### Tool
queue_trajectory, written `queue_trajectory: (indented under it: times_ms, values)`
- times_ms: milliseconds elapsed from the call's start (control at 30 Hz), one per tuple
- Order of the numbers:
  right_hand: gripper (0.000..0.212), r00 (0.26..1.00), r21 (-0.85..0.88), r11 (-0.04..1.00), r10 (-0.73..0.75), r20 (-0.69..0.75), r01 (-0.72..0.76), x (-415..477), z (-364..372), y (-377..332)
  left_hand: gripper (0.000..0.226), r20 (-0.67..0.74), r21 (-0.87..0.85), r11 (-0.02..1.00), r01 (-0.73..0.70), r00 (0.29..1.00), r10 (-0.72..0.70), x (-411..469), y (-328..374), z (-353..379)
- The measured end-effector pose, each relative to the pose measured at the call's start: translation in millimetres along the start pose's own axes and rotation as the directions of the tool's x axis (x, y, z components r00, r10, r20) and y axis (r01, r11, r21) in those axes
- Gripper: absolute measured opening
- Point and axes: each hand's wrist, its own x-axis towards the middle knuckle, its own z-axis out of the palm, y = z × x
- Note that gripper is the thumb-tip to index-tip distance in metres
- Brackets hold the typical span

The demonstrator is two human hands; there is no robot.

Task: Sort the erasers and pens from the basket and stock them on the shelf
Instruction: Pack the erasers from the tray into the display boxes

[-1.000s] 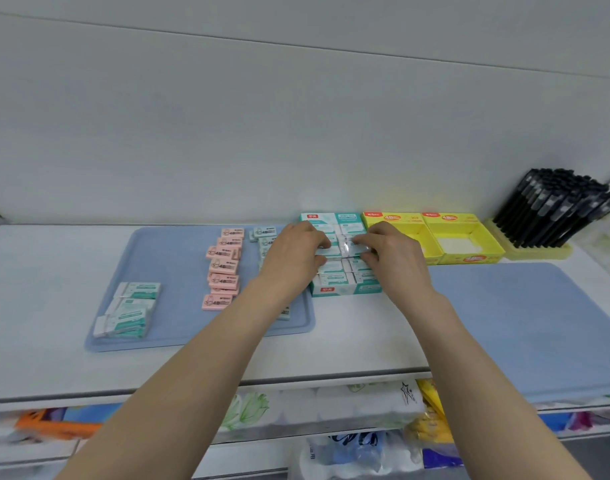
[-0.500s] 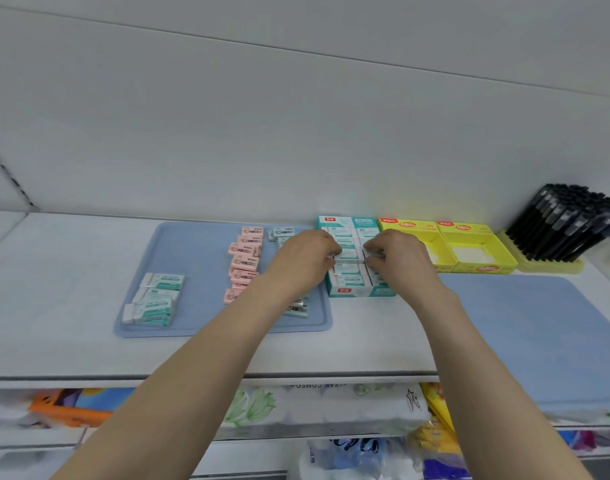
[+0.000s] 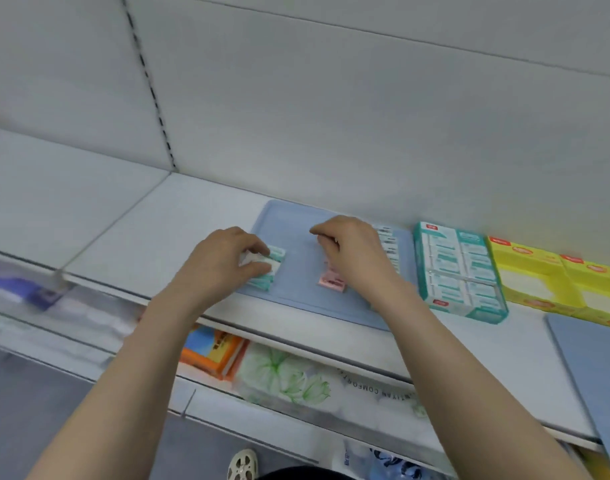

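my left hand (image 3: 224,263) is pinching the loose stack of teal erasers (image 3: 274,271) at the 9 o'clock edge of the blue mat (image 3: 296,230), my right hand (image 3: 357,252) is curled over the pink erasers (image 3: 332,281) at their 3 o'clock (can't tell if it's gripping any), so an uneven squeeze could spill that stack off the shelf (image 3: 158,230) front

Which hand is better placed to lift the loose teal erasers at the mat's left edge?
Left. The left hand curls round the teal erasers; the right hand sits over the pink erasers, farther right on the mat.
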Motion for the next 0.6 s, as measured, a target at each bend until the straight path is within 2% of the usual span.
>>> queue_trajectory:
  times_ms: [100,167,267,433,600]
  values:
    - [0.026,0.988,-0.071,0.996,-0.043,0.15,0.055,20,22,-19,0.035,0.083,-0.015,1.0,-0.013,0.996,0.014,-11,-7,-3]
    - [0.03,0.967,-0.139,0.987,-0.047,0.251,0.084,29,33,-29,0.035,0.096,-0.024,0.999,-0.027,0.995,0.029,-13,-7,-4]
    - [0.025,0.955,-0.139,0.988,-0.017,0.296,0.061,34,40,-35,0.034,0.094,-0.017,1.0,-0.023,0.995,0.025,-11,-7,-3]
    - [0.014,0.977,0.111,0.99,0.068,0.204,-0.092,28,28,-31,0.031,0.106,0.01,1.0,-0.024,0.994,0.022,-4,0,-4]
    - [0.015,0.972,0.315,0.929,0.225,-0.066,-0.194,9,-15,-1,0.021,0.028,-0.041,0.996,-0.082,0.996,0.083,15,25,-7]
